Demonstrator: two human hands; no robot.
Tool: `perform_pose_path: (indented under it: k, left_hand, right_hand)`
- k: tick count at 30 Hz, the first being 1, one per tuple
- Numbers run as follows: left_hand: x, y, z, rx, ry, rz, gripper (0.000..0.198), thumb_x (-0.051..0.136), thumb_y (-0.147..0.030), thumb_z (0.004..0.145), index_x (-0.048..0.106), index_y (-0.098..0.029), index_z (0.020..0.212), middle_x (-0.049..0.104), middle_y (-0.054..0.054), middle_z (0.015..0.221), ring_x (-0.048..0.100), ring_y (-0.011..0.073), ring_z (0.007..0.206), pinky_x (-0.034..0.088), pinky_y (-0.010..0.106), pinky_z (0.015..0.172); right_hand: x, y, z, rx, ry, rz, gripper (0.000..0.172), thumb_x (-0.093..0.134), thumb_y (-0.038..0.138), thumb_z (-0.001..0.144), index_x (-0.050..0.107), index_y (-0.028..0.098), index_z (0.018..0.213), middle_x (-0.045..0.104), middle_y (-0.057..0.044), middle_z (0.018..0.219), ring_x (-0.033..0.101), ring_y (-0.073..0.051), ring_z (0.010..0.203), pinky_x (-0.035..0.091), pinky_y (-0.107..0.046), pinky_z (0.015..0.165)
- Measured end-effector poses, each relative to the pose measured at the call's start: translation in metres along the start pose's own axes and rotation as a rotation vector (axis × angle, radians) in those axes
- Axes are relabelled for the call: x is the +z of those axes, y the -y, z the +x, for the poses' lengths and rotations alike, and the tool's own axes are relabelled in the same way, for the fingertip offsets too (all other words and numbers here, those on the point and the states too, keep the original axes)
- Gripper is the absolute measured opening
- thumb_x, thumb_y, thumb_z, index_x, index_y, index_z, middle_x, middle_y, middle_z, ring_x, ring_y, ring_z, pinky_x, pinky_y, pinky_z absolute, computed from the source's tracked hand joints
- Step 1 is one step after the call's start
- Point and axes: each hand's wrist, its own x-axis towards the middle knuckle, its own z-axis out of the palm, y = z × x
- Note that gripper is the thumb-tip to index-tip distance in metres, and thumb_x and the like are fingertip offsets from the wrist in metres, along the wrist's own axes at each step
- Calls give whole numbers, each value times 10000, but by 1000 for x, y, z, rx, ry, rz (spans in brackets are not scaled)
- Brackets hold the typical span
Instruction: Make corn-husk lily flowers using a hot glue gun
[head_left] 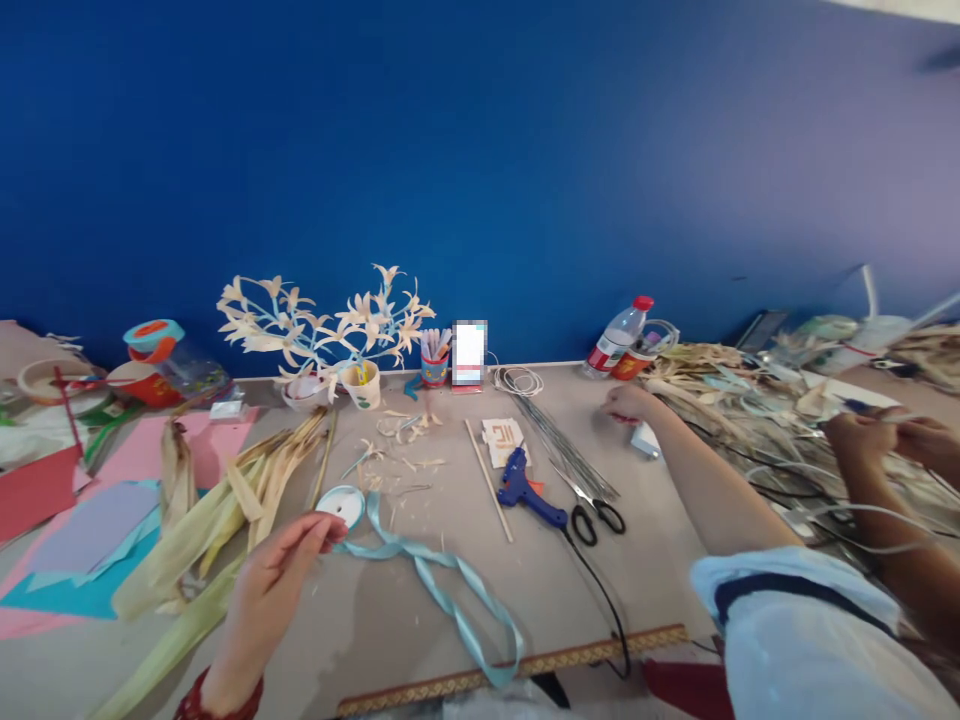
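My left hand (pixel 274 575) is low on the left, its fingertips pinched on the edge of a white spool of pale blue ribbon (pixel 342 505). The loose ribbon (pixel 450 595) trails in loops across the table toward the near edge. My right hand (pixel 628 402), on a light blue sleeve, is stretched far forward with its fingers curled down on the table. What it grips is hidden. A small white object (pixel 645 440) lies just beside it, and a bottle with a red cap (pixel 619 338) stands behind it.
Dried corn husks (pixel 225 510) lie left of the spool. A blue glue gun (pixel 529 490), black scissors (pixel 592 515), thin wires (pixel 562 450) and a wooden stick (pixel 489 480) sit mid-table. A husk-flower arrangement (pixel 330 325) stands at the wall. Another person's hands (pixel 892 435) work at the right.
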Motion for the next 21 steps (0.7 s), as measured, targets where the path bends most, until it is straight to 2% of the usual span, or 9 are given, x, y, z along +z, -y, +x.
perform_pose_path:
  k: [3,4,6,9,12,15,18,21]
  left_hand:
    - [-5,2,1,7,-14,9,270,571,-426,867,692,-198,946,737,45,896,675,182,814,548,253,758]
    - [-7,2,1,16,-26,18,266,568,-421,870,690,-198,946,736,46,897,675,183,823,546,255,760]
    - [-11,3,2,42,-66,37,257,562,-408,877,685,-195,952,730,50,903,675,189,847,544,265,772]
    - [-13,4,6,87,-105,106,238,559,-384,881,678,-190,952,722,61,920,676,196,841,541,285,771]
    - [-11,6,11,190,-83,236,192,561,-335,884,676,-194,943,707,66,937,664,199,857,527,290,766]
    - [-9,9,16,296,-21,326,173,519,-281,905,669,-197,929,684,71,970,646,195,899,518,290,781]
    - [-5,8,20,359,31,406,182,489,-247,918,664,-199,933,667,74,988,632,193,916,511,304,800]
    - [10,0,26,434,74,479,187,483,-236,923,663,-206,965,659,68,998,609,199,957,487,334,861]
  right_hand:
    - [1,11,-19,64,162,38,161,605,254,886,644,107,941,689,-104,904,652,-183,726,540,-321,627]
    - [5,17,-30,54,213,65,140,595,242,871,635,114,831,690,-92,777,628,-161,621,508,-283,548]
    - [19,33,-60,-8,303,140,140,593,263,841,592,157,749,680,-52,681,577,-120,529,462,-234,485]
    - [50,58,-123,-190,508,412,174,656,336,788,570,186,769,674,-26,677,546,-106,500,465,-228,478]
    - [87,77,-183,-262,697,560,209,653,374,813,612,193,910,677,-33,726,570,-117,541,485,-241,508]
    - [124,85,-216,-255,719,633,241,669,391,793,618,193,921,660,-26,709,572,-123,561,485,-254,536]
    - [152,85,-223,-221,683,707,218,666,391,782,569,199,810,625,-5,669,557,-126,559,452,-243,509]
    - [169,84,-224,-253,649,675,192,650,366,792,561,196,793,612,-4,695,571,-144,623,449,-238,519]
